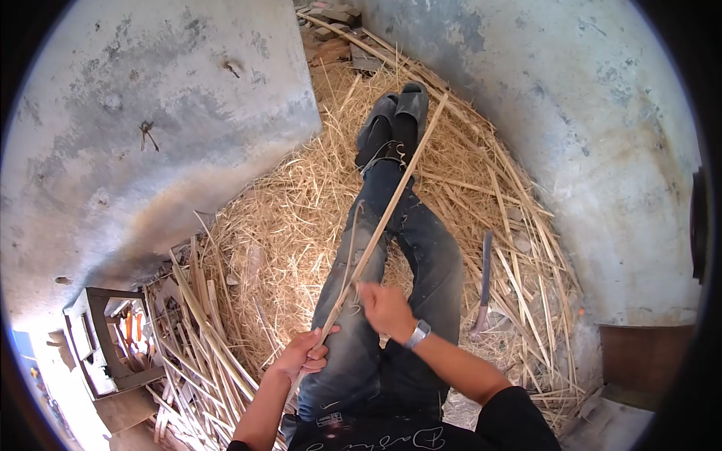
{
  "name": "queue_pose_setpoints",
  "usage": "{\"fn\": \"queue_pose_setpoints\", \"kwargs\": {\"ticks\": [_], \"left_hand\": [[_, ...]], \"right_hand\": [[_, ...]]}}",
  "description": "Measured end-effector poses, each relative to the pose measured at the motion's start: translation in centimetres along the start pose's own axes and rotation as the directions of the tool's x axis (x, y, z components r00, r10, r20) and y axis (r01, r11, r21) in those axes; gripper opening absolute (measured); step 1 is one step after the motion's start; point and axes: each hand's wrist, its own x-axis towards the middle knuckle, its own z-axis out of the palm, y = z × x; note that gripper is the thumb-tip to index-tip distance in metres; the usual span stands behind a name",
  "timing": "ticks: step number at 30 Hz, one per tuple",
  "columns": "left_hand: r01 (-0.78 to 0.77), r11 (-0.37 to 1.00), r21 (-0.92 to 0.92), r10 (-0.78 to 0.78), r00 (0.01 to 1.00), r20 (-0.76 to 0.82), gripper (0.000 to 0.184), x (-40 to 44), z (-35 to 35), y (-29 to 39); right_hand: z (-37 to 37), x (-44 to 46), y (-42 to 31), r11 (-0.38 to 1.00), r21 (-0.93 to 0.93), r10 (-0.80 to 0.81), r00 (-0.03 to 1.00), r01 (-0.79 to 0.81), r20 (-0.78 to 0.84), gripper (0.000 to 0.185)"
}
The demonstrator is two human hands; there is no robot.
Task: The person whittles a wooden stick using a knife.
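Observation:
A long, pale bamboo strip (391, 207) lies slantwise over my outstretched legs, its far end near the sandals. My left hand (304, 353) is closed around its near part, above my thigh. My right hand (385, 310), with a watch on the wrist, is closed beside the strip a little farther up. What its fingers hold is hidden and slightly blurred. A thin curled sliver (352, 252) peels away from the strip near the right hand.
Shavings (278, 203) cover the floor around my legs. A machete (486, 274) lies at right. Split strips (199, 316) pile up at left beside a wooden frame (98, 338) with orange-handled tools (134, 328). Worn walls (571, 113) enclose both sides.

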Motion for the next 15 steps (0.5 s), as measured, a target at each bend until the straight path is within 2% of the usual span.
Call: {"fn": "queue_pose_setpoints", "kwargs": {"ticks": [1, 3, 5, 7, 8, 9, 11, 12, 14, 15], "left_hand": [[0.002, 1.0, -0.002, -0.002, 1.0, -0.01, 0.056, 0.0, 0.2, 0.0], [-0.005, 1.0, 0.005, 0.005, 1.0, -0.017, 0.057, 0.0, 0.1, 0.2], [-0.013, 1.0, 0.022, 0.013, 1.0, 0.013, 0.056, -0.2, 0.0, -0.4], [-0.019, 1.0, 0.025, 0.019, 1.0, 0.006, 0.057, -0.7, 0.2, -0.5], [-0.034, 0.999, 0.03, 0.034, 0.999, 0.001, 0.059, -0.8, 0.4, -0.2], [-0.036, 0.999, 0.032, 0.036, 0.999, 0.0, 0.059, -0.9, 0.5, -0.1], [-0.048, 0.999, 0.019, 0.049, 0.999, -0.023, 0.056, -0.9, 0.7, -0.1], [-0.055, 0.998, 0.015, 0.055, 0.998, -0.026, 0.056, -0.7, 0.9, -0.2], [-0.183, 0.956, 0.23, 0.213, 0.97, -0.114, 0.05, -0.4, 1.7, -0.9], [-0.182, 0.956, 0.23, 0.213, 0.97, -0.116, 0.05, -0.1, 2.0, -1.1]], "right_hand": [[0.3, -1.5, -0.8, 1.0, 0.0, 0.006, 1.0, -0.006, 0.004, 0.046], [0.6, -3.3, -2.4, 0.988, 0.113, 0.104, 0.994, -0.108, 0.045, 0.047], [0.8, -3.6, -1.8, 0.978, 0.184, 0.092, 0.995, -0.096, 0.031, 0.05], [0.0, -2.5, -0.1, 0.868, 0.35, 0.209, 0.898, -0.352, 0.386, 0.054], [-1.1, -1.8, 0.0, 0.53, 0.481, 0.312, 0.688, -0.698, 0.655, 0.051], [-2.2, -1.2, -0.1, 0.531, 0.482, 0.309, 0.689, -0.697, 0.655, 0.051], [-4.1, 0.2, 0.0, 0.103, 0.651, 0.257, 0.652, -0.752, 0.713, 0.048], [-4.9, 1.1, -0.1, 0.108, 0.647, 0.253, 0.65, -0.755, 0.717, 0.048], [-6.3, 2.2, -0.3, 0.319, 0.759, 0.423, 0.802, -0.568, 0.422, 0.043], [-7.2, 2.8, -0.7, 0.318, 0.759, 0.423, 0.801, -0.569, 0.423, 0.043]]}}
